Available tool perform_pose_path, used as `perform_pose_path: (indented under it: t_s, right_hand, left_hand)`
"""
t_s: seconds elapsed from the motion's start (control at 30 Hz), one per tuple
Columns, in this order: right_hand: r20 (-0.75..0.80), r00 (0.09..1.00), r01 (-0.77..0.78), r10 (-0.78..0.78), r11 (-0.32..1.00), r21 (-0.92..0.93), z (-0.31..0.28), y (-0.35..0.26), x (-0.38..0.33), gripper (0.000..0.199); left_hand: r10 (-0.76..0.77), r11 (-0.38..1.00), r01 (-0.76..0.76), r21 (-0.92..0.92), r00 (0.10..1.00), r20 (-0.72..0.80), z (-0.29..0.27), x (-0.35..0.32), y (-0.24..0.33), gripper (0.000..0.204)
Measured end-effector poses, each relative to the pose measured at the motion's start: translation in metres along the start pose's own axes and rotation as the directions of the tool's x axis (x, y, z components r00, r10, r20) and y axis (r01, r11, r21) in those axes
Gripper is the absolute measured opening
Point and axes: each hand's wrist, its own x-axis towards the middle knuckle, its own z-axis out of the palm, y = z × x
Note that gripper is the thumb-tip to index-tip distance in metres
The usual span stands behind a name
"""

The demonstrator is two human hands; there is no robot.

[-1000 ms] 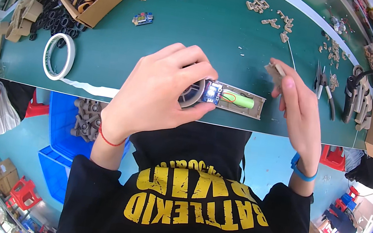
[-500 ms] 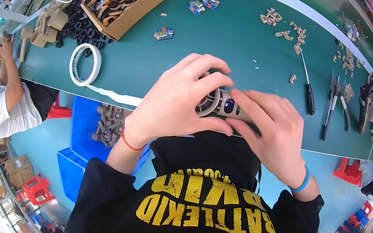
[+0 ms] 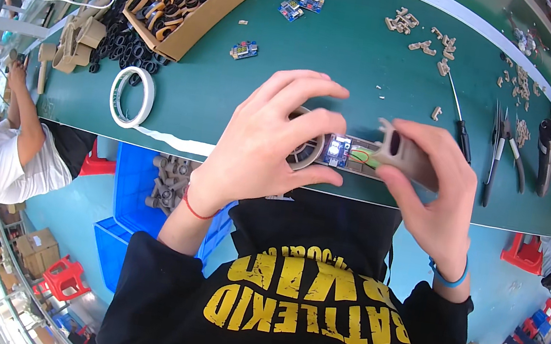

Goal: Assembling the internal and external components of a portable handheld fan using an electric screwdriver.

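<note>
- Left hand (image 3: 262, 145) curled over the round end of a tan housing (image 3: 352, 156), fingers closed on it from above and below — held just over the near edge of the green table (image 3: 322, 51).
- Long axis of housing running left to right between both hands; small lit blue board (image 3: 336, 149) seated mid-length, green wire beside it.
- Right hand (image 3: 433, 192) pinching a tan cover piece (image 3: 403, 152), thumb under, fingers on top — touching the housing's right end, tilted, not seated flat.
- Right hand nearer the open end; cover directly above and right of the board.
- Screwdriver (image 3: 458, 117) and pliers (image 3: 508, 139) lying well apart, to the right.
</note>
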Motion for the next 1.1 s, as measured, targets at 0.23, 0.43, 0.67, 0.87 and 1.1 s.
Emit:
perform_pose_path:
  t_s: [0.23, 0.43, 0.67, 0.87, 1.1]
  right_hand:
    - [-0.011, 1.0, -0.003, 0.003, 1.0, -0.019, 0.0, 0.003, -0.003, 0.045]
    - [0.051, 0.993, 0.115, -0.11, 0.988, -0.107, 0.002, -0.001, 0.012, 0.046]
    - [0.096, 0.984, 0.169, -0.153, 0.968, -0.187, -0.003, -0.017, 0.005, 0.044]
    - [0.158, 0.978, 0.161, -0.138, 0.977, -0.14, 0.001, -0.026, 0.008, 0.049]
    - [0.134, 0.985, 0.128, -0.11, 0.982, -0.135, 0.005, -0.03, 0.013, 0.046]
  left_hand:
    - [0.059, 0.997, -0.059, -0.05, 0.998, -0.006, 0.004, 0.004, -0.007, 0.034]
    - [0.05, 0.999, -0.05, -0.015, 0.999, 0.021, -0.008, 0.007, -0.008, 0.032]
    - [0.063, 0.981, -0.052, -0.189, 0.997, 0.053, -0.001, 0.004, 0.001, 0.031]
    - [0.04, 0.979, -0.033, -0.201, 0.999, 0.033, -0.004, -0.006, 0.001, 0.031]
    - [-0.03, 0.984, 0.051, -0.168, 0.991, 0.127, -0.015, -0.002, 0.002, 0.05]
